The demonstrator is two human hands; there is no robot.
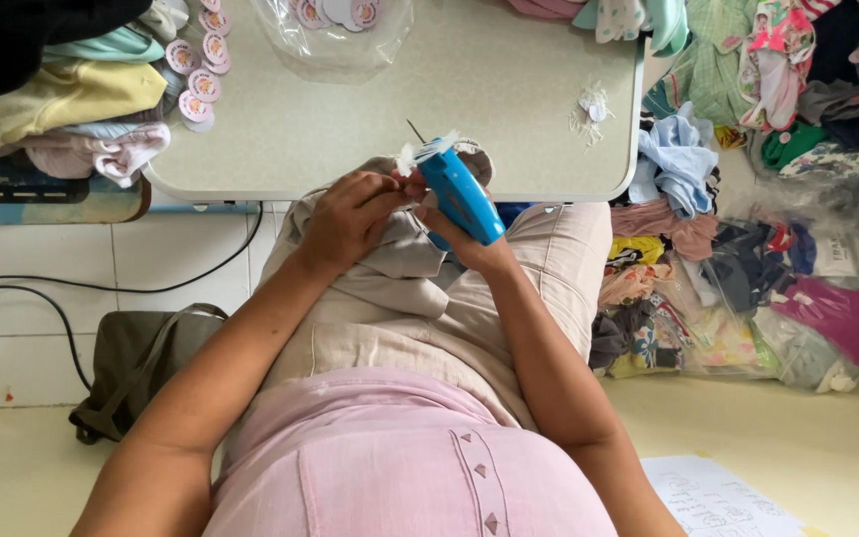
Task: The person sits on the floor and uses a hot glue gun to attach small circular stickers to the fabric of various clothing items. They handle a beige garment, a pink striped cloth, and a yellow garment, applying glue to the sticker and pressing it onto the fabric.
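One tagging gun, one grey cloth, both in my lap by the tabletop (370, 149)

My right hand (464, 244) grips the blue tagging gun (457, 192), needle pointing up-left; my left hand (350, 214) pinches the grey cloth (400, 264)

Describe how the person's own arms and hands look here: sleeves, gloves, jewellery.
Both forearms are bare up to the frame edge; no sleeves show. The left hand and right hand wear no gloves, and no rings, watch or bracelets are visible. The person wears a pink top.
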